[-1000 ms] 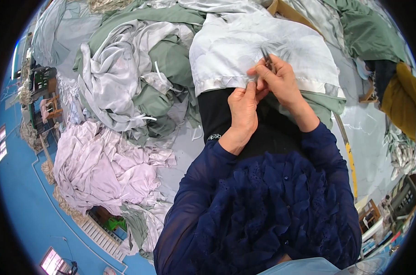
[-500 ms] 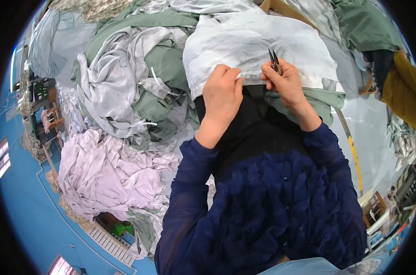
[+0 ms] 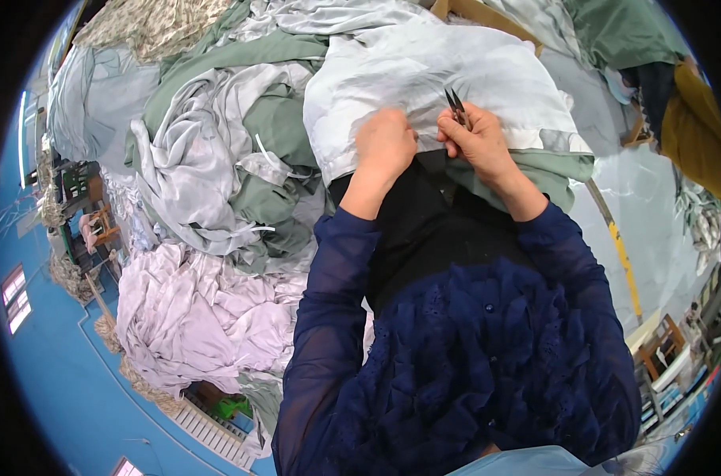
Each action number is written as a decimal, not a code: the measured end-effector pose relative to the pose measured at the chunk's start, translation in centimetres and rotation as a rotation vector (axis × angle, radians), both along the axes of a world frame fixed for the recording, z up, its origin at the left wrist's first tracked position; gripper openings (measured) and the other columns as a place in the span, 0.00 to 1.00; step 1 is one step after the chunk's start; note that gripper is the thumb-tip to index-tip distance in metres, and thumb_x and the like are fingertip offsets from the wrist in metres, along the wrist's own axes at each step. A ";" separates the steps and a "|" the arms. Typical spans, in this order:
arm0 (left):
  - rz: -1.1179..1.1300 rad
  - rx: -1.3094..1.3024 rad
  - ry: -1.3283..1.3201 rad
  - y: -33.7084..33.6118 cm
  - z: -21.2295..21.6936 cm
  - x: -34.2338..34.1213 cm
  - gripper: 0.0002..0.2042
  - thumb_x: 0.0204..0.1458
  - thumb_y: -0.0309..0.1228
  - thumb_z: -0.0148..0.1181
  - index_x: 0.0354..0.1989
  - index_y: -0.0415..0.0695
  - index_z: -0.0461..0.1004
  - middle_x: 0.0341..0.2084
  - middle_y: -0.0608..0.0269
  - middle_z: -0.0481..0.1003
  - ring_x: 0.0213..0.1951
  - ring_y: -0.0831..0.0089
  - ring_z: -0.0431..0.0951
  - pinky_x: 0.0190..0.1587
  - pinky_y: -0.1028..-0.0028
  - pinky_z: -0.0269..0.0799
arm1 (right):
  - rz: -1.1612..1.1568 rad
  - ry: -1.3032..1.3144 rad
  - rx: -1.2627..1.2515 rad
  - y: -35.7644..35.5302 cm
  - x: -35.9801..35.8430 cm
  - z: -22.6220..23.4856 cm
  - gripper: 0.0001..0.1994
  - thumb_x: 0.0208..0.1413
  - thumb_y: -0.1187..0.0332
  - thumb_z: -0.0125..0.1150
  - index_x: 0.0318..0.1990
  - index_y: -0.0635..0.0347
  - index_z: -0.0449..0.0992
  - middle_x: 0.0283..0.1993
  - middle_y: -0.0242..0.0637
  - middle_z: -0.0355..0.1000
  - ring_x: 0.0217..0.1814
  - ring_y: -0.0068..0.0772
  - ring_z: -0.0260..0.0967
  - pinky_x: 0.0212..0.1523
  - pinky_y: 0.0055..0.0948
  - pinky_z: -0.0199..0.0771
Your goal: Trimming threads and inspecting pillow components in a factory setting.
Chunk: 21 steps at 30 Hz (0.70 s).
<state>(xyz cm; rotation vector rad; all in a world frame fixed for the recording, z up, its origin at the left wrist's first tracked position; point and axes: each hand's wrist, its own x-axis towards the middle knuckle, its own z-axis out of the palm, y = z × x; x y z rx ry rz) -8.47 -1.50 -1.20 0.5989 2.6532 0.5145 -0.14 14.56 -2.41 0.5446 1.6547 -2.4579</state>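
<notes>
Head view, looking down over the person's own dark blue ruffled sleeves. Left hand (image 3: 386, 143) rests knuckles-up on the near edge of a pale grey-white garment (image 3: 424, 75); its fingers are curled under and pressed together, bunching the hem — the fingertips themselves are hidden beneath the hand, so what exactly they pinch cannot be told. Right hand (image 3: 475, 143) lies just beside it, fingers closed round a small pair of thread snips (image 3: 455, 107); the dark blades stick up past the fingertips, points close together, lying on the cloth just beyond the hem. The stretch of hem between the two hands is short and drawn fairly taut. The garment spreads away from the fingers, draped over a heap; below the wrists lies black cloth (image 3: 424, 230) on the lap. Left of the left fingers: a tangled pile of sage green and silver-grey garments (image 3: 217, 166), and nearer the body a separate pile of pale lilac ones (image 3: 194, 309). Beyond the right fingers, a green piece (image 3: 551, 170) peeks from under the white one; further right, mustard and dark cloth (image 3: 694, 127). Judgement on progress — trimming along this hem looks under way, not finished: the snips are in hand and the piece is not yet set aside. No cut threads can be made out, so how much of the hem is already done cannot be told. The large piles suggest much remains.
</notes>
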 end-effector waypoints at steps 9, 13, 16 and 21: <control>0.247 0.441 -0.084 -2.7 1.0 1.5 0.07 0.48 0.24 0.61 0.24 0.34 0.72 0.20 0.48 0.73 0.22 0.54 0.75 0.30 0.61 0.69 | 0.189 0.236 0.785 -1.1 0.9 0.6 0.11 0.59 0.65 0.61 0.46 0.60 0.74 0.32 0.39 0.72 0.30 0.35 0.69 0.33 0.30 0.69; 0.314 0.502 -0.083 -2.9 1.9 3.2 0.06 0.51 0.23 0.60 0.26 0.33 0.72 0.19 0.52 0.72 0.18 0.64 0.74 0.26 0.66 0.69 | 0.114 0.498 1.035 -1.3 1.1 1.2 0.11 0.54 0.67 0.64 0.45 0.56 0.76 0.31 0.37 0.71 0.30 0.40 0.70 0.31 0.33 0.69; 0.482 0.626 -0.166 -3.0 2.4 4.5 0.06 0.55 0.23 0.58 0.28 0.35 0.72 0.18 0.59 0.72 0.15 0.76 0.71 0.21 0.74 0.66 | 0.164 0.519 1.088 -1.3 1.4 1.9 0.13 0.50 0.69 0.66 0.44 0.55 0.77 0.29 0.36 0.70 0.29 0.40 0.70 0.29 0.34 0.69; 0.593 0.791 -0.161 -3.8 2.8 6.7 0.05 0.57 0.24 0.58 0.30 0.37 0.72 0.18 0.67 0.72 0.17 0.84 0.69 0.21 0.82 0.62 | 0.133 0.670 1.157 -1.9 1.8 2.9 0.16 0.44 0.71 0.69 0.44 0.55 0.77 0.28 0.34 0.69 0.28 0.38 0.70 0.27 0.33 0.69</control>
